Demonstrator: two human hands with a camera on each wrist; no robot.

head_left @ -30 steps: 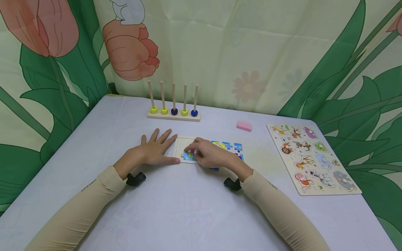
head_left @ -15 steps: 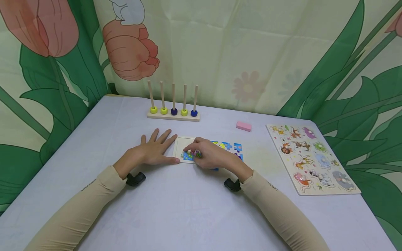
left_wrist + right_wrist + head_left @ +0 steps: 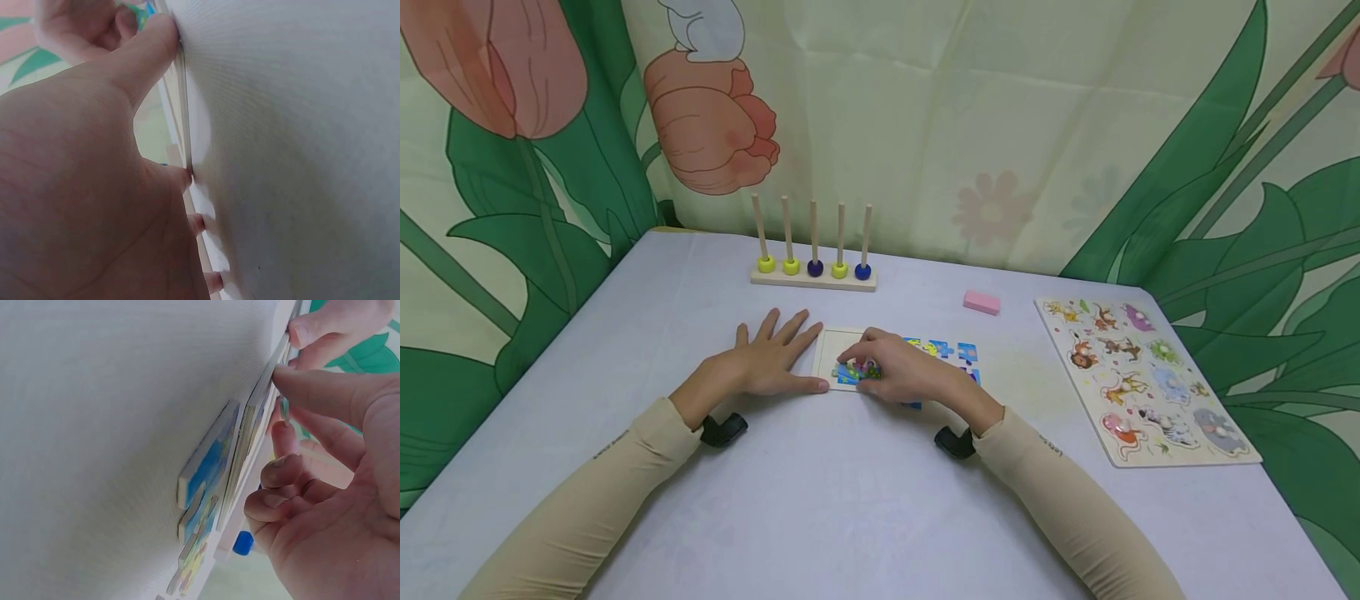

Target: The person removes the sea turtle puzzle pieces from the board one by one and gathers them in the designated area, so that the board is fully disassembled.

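Observation:
My left hand (image 3: 767,358) lies with fingers spread on the table, its thumb and index fingertips at the left edge of a small wooden puzzle tray (image 3: 829,343). In the left wrist view the left thumb (image 3: 153,47) presses along the tray's rim. Over the tray's lower part, my right hand (image 3: 898,367) pinches a colourful jigsaw piece (image 3: 870,368) between thumb and bent fingers. The right wrist view shows this piece (image 3: 285,410) edge-on, with the thumb tip at the tray's edge. A blue piece (image 3: 846,377) lies in the tray's lower left corner. The right hand hides the tray's right side.
Several loose jigsaw pieces (image 3: 967,351) lie right of the tray, partly behind the right hand. Farther back stand a peg rack (image 3: 814,282) with yellow and blue beads and a pink block (image 3: 981,302). An animal puzzle board (image 3: 1097,406) lies at the right.
The right fingers have shifted slightly, and the pinched piece has turned and settled lower beside the blue piece. The left hand has stayed in place.

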